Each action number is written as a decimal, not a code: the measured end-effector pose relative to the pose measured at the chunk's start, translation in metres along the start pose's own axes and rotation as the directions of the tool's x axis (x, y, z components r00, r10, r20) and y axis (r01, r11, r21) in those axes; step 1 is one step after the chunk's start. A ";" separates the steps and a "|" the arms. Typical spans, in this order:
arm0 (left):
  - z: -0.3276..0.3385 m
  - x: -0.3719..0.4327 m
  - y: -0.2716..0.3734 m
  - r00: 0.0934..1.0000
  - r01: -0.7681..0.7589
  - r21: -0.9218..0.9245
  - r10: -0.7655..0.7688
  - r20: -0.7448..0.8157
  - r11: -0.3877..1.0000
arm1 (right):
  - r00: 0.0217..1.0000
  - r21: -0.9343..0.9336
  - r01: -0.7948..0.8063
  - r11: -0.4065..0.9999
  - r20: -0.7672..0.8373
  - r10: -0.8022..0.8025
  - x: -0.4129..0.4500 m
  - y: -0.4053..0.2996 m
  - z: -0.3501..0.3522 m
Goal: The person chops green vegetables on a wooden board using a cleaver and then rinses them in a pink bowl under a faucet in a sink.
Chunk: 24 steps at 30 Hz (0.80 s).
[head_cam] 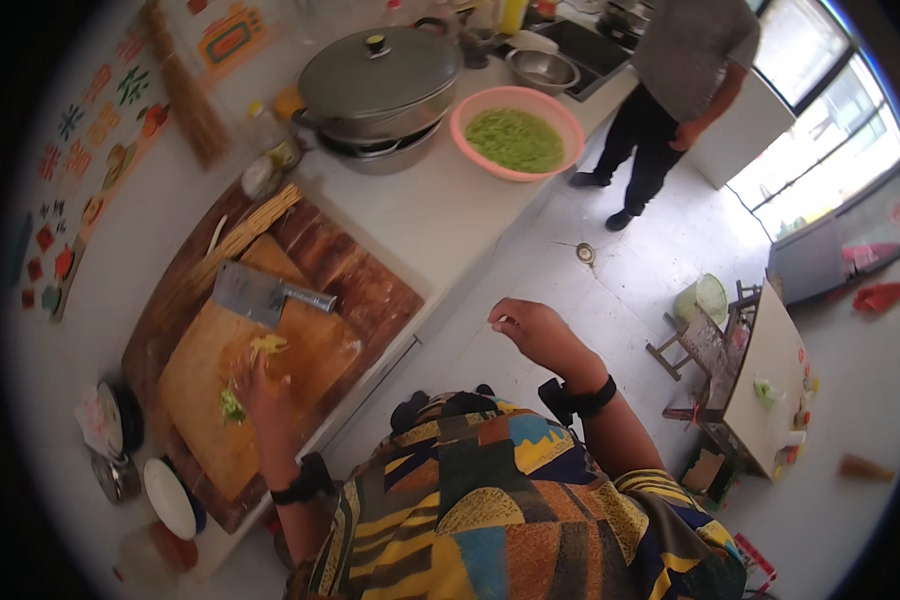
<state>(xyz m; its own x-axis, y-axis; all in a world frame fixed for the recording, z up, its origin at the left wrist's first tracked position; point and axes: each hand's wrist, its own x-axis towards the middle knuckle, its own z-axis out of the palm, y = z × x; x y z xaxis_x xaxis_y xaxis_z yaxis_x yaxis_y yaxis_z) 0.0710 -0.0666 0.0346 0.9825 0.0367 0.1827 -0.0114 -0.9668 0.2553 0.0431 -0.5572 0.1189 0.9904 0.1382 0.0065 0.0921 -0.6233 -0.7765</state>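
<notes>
A worn wooden cutting board (202,367) lies on a larger dark-red wooden board (375,277) at the left. My left hand (253,386) is over the cutting board, fingers spread, at a small heap of yellow shredded food (268,344); whether it grips any is unclear. Chopped green pieces (232,406) lie beside that hand. A cleaver (251,291) with a metal handle rests flat at the board's far edge, touched by neither hand. My right hand (525,330) hangs in the air over the floor, its fingers curled; whether it holds anything cannot be told.
A pink basin (461,154) of cut greens in water and a large lidded pot (379,82) stand on the counter. Beyond are a steel bowl (544,69) and a sink (589,45). Another person (690,67) stands at the counter's far end. A table (765,390) is at right.
</notes>
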 end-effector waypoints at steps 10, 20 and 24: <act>0.000 -0.048 -0.015 0.948 0.314 -0.101 -0.317 -0.015 0.944 | 0.990 0.010 -0.074 0.997 0.123 0.072 -0.005 0.012 0.012; -0.006 -0.074 -0.023 0.912 0.329 -0.380 -0.395 -0.108 0.864 | 0.962 -0.016 0.024 1.000 0.272 -0.019 0.025 -0.014 0.032; -0.004 -0.079 -0.034 0.891 0.379 -0.394 -0.445 -0.089 0.837 | 0.953 -0.028 0.066 0.997 0.299 -0.055 0.030 -0.025 0.038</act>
<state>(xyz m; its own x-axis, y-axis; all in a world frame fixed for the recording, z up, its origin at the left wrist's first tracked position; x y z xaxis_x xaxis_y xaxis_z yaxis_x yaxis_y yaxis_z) -0.0066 -0.0361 0.0151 0.8639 0.4856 0.1337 0.2894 -0.6959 0.6572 0.0665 -0.5078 0.1145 0.9075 0.3962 -0.1396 0.1603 -0.6338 -0.7567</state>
